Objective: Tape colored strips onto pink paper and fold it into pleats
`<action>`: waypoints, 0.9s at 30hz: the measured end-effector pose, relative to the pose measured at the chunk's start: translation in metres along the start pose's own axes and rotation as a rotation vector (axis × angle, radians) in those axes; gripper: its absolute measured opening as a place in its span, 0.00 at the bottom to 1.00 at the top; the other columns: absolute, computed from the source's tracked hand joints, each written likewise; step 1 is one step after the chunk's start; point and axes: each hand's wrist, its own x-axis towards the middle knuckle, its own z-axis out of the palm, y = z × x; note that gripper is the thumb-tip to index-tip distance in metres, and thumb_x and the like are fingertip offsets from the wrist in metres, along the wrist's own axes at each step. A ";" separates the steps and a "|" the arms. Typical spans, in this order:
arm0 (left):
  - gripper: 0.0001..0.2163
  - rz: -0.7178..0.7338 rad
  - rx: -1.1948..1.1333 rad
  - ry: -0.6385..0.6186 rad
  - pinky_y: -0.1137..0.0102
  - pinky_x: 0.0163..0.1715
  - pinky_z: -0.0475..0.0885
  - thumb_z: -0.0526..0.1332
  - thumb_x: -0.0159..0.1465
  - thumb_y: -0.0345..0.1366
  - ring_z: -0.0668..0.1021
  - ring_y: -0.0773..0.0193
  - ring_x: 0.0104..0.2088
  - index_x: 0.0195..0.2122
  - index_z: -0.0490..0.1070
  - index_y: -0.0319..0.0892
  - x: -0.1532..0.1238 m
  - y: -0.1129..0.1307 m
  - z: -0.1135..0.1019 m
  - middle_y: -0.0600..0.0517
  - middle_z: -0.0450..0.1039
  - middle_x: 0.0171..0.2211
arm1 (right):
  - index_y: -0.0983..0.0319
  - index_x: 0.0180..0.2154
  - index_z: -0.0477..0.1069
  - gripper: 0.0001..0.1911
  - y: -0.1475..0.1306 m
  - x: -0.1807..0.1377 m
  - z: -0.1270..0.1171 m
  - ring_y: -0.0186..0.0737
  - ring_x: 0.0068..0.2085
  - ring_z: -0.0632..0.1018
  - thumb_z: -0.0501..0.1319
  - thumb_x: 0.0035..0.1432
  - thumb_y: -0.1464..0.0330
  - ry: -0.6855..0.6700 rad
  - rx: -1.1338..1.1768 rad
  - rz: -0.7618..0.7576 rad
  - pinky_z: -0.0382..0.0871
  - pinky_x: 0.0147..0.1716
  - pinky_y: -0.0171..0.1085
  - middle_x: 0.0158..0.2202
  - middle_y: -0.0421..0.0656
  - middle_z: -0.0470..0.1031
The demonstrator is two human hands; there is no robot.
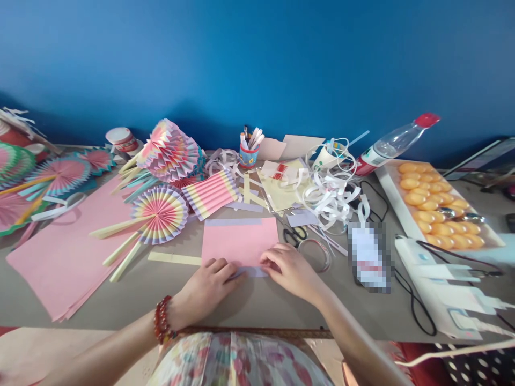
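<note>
A pink sheet of paper [239,241] lies on the grey table [257,305] in front of me, its near edge folded over to show a pale strip. My left hand [205,289], with a red bead bracelet at the wrist, presses its curled fingers on the near left edge of that fold. My right hand [292,271] pinches the fold at the near right edge. Beside the right hand lie black scissors [295,235] and a roll of clear tape [316,254].
Pleated paper fans [159,214] and a stack of large pink sheets [60,257] fill the left side. A pen cup [248,153], curled white strips [328,195], a bottle [392,143], a tray of orange pieces [438,206] and a power strip with cables [438,284] sit behind and right.
</note>
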 end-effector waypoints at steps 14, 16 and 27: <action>0.18 -0.032 -0.015 -0.015 0.59 0.45 0.63 0.55 0.68 0.30 0.69 0.55 0.44 0.58 0.63 0.46 0.002 0.003 -0.001 0.46 0.67 0.53 | 0.48 0.52 0.71 0.15 -0.004 -0.054 0.038 0.48 0.59 0.63 0.59 0.64 0.63 0.246 -0.261 0.066 0.49 0.63 0.55 0.60 0.42 0.65; 0.17 -0.035 -0.023 -0.018 0.60 0.45 0.63 0.55 0.68 0.30 0.69 0.55 0.44 0.58 0.63 0.46 0.002 0.003 0.000 0.47 0.67 0.52 | 0.50 0.51 0.72 0.14 -0.003 -0.055 0.039 0.48 0.60 0.63 0.58 0.64 0.63 0.259 -0.263 0.062 0.49 0.63 0.54 0.60 0.43 0.65; 0.15 -0.032 -0.040 0.106 0.61 0.45 0.62 0.60 0.65 0.32 0.68 0.55 0.45 0.53 0.66 0.47 -0.008 0.003 0.007 0.49 0.67 0.51 | 0.55 0.43 0.73 0.10 -0.009 -0.038 0.029 0.47 0.55 0.69 0.62 0.59 0.68 0.325 -0.188 0.041 0.59 0.59 0.52 0.52 0.45 0.72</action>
